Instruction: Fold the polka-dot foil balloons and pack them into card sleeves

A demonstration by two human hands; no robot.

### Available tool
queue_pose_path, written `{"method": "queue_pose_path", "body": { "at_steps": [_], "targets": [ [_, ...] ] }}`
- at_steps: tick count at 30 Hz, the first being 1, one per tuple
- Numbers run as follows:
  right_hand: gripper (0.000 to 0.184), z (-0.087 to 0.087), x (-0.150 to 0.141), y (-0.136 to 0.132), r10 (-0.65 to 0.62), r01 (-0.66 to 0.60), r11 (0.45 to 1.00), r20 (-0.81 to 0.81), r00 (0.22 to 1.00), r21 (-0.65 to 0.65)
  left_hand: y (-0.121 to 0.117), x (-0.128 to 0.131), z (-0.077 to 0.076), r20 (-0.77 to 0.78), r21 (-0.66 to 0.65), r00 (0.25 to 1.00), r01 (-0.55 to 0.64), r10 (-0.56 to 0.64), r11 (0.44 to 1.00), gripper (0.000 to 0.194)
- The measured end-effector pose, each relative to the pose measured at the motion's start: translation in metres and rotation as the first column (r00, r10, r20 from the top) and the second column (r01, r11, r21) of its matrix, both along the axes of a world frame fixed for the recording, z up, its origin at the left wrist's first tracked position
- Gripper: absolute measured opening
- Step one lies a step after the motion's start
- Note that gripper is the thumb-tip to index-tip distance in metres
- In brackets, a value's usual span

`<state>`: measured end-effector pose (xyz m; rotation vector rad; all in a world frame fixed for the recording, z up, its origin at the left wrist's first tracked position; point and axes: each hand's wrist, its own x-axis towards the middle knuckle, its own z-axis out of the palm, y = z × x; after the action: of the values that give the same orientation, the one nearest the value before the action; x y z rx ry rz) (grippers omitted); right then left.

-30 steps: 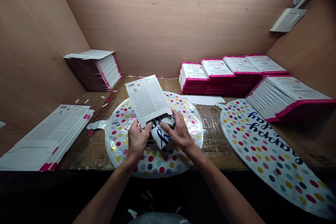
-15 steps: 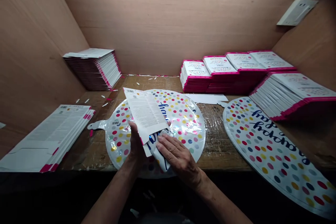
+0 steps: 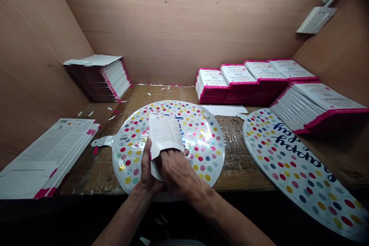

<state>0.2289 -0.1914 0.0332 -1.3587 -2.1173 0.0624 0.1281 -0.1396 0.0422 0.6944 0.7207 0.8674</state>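
My left hand (image 3: 147,167) is closed around a white printed card sleeve (image 3: 165,132) with pink edges, gripping it from the left and beneath. The sleeve tilts with its open end towards me and bulges around the opening. The bent fingers of my right hand (image 3: 178,171) are pressed together inside that opening, their tips hidden. Whatever they press on in there is out of sight. Beneath both hands lies a round, shiny foil balloon (image 3: 201,134), flat, with coloured dots, blue lettering and a tail on the left.
Flat card sleeves (image 3: 46,153) lie fanned at the left, with a taller stack (image 3: 111,78) behind. Filled white-and-pink packs (image 3: 239,75) stand in rows at the back right. More dotted balloons (image 3: 288,161) overhang the front edge at right. A wall socket (image 3: 316,20) hangs above.
The folded dotted balloon that stuck out of the sleeve has gone inside, out of sight. My right fingers have moved from on top of it into the opening. The sleeve now stands more upright.
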Motion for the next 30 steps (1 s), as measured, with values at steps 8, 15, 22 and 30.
{"method": "queue_pose_path", "body": {
  "at_steps": [8,15,22,30],
  "targets": [
    [0.026,-0.024,0.030,-0.060,0.193,-0.186,0.953,-0.007,0.981,0.240,0.016,-0.055,0.010,-0.966,0.228,0.182,0.281,0.181,0.932,0.056],
    [0.015,-0.006,0.072,-0.041,-0.017,0.018,0.956,-0.003,1.000,0.292,0.025,0.003,-0.022,-0.757,0.558,0.350,0.786,0.551,0.268,0.044],
    [0.013,-0.022,0.100,-0.026,0.047,-0.059,0.998,0.297,0.954,0.034,0.021,0.005,-0.040,-0.833,0.478,0.379,0.859,0.403,0.182,0.047],
    [0.023,-0.014,0.084,-0.003,0.135,-0.117,0.991,0.509,0.850,-0.068,0.027,0.004,-0.034,-0.856,0.462,0.377,0.865,0.354,0.197,0.049]
  ]
}}
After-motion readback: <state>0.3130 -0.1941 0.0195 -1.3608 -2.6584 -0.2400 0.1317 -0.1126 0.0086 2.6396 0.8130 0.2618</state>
